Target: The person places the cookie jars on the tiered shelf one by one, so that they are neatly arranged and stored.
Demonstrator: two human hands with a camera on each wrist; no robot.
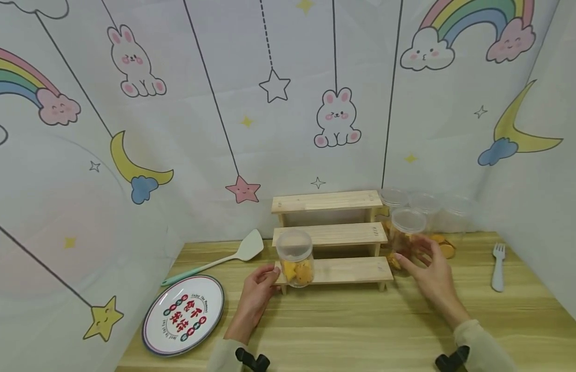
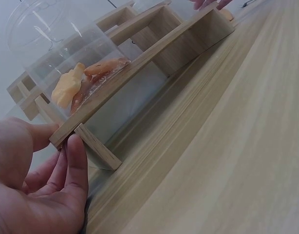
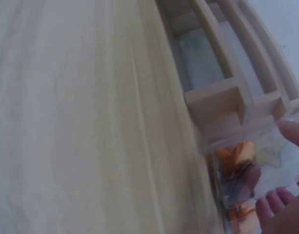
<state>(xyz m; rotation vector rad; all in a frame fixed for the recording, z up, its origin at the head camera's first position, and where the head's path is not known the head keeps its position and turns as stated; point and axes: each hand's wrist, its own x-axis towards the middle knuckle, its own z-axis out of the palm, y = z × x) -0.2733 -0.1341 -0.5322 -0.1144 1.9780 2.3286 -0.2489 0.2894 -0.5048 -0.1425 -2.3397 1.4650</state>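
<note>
At the left end of the lowest tier of a wooden three-step shelf (image 1: 344, 269), my left hand (image 1: 256, 292) pinches the board, thumb above and fingers below. A clear lidded jar (image 1: 294, 258) with yellow and orange snack pieces stands on that tier, close to the left hand. Right of the shelf, my right hand (image 1: 427, 266) holds another clear lidded jar (image 1: 408, 227) between thumb and fingers; orange pieces show near its bottom in the right wrist view. The upper two tiers bear nothing.
Several more clear jars (image 1: 457, 214) with snack pieces stand behind the right hand. A light fork (image 1: 499, 266) lies at the far right. On the left are a white plate (image 1: 153, 325) with red lettering and a spatula (image 1: 249, 246) with a green handle. A patterned cloth hangs behind.
</note>
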